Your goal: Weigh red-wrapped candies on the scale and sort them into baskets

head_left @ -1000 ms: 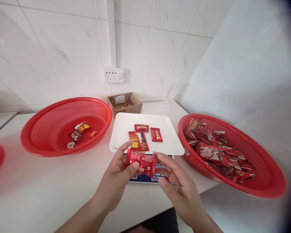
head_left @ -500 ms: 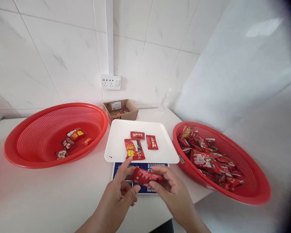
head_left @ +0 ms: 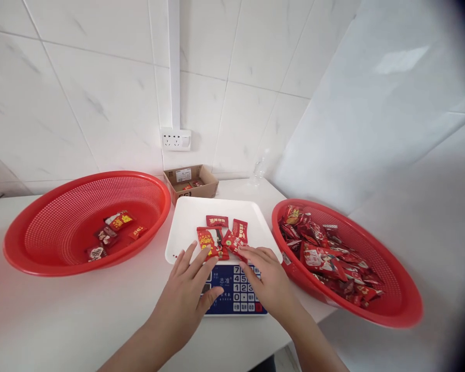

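A white scale tray (head_left: 184, 217) carries several small red snack packets, above a blue keypad panel (head_left: 225, 299). My left hand (head_left: 188, 289) is open with fingers spread, its fingertips at the near edge of a larger red packet with yellow lettering (head_left: 207, 238). My right hand (head_left: 269, 279) has its fingers stretched out over the tray's front right edge. Its fingertips lie at a red packet with white lettering (head_left: 235, 243), which rests tilted against its neighbours. Behind these lie two small red packets, one crosswise (head_left: 217, 221) and one more upright (head_left: 240, 228).
On the left stands a red mesh basket (head_left: 34, 219) with a few packets inside. Another red basket (head_left: 405, 294), heaped with packets, is on the right. An open cardboard box (head_left: 201, 190) sits behind the tray, below a wall socket (head_left: 176, 139).
The red packet held between both hands has been put down on the tray among the others. Both hands have opened, and the keypad is less covered.
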### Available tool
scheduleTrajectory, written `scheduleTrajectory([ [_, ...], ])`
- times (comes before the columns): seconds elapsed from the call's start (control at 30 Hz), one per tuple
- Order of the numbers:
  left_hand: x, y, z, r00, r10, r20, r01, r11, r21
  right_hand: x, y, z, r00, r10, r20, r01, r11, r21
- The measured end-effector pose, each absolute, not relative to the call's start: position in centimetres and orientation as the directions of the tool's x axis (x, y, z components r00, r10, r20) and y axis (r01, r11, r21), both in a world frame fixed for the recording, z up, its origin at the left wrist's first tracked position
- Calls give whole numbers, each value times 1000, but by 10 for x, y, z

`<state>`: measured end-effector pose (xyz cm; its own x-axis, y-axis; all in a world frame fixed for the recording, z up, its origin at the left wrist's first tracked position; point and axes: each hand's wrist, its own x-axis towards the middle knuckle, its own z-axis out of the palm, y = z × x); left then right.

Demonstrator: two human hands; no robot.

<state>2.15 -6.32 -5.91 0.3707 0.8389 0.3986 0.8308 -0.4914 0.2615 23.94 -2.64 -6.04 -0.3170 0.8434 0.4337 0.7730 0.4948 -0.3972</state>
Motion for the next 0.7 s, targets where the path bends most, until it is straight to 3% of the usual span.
scheduleTrajectory([
  [0.1,26,-49,-57,378,855,355,863,-464,200,235,-24,-58,-335,850,407,795,487,-362],
  [0.23,28,-31,-60,333,877,348,885,-418,206,224,-21,-53,-341,866,365,826,461,-324],
  [0.43,19,-26,-60,314,872,374,887,-410,211,235,-24,-44,-356,830,430,778,517,-355],
  [0.7,-16,-89,-74,242,738,630,763,-546,345,317,-45,-30,-96,872,481,885,296,-360],
])
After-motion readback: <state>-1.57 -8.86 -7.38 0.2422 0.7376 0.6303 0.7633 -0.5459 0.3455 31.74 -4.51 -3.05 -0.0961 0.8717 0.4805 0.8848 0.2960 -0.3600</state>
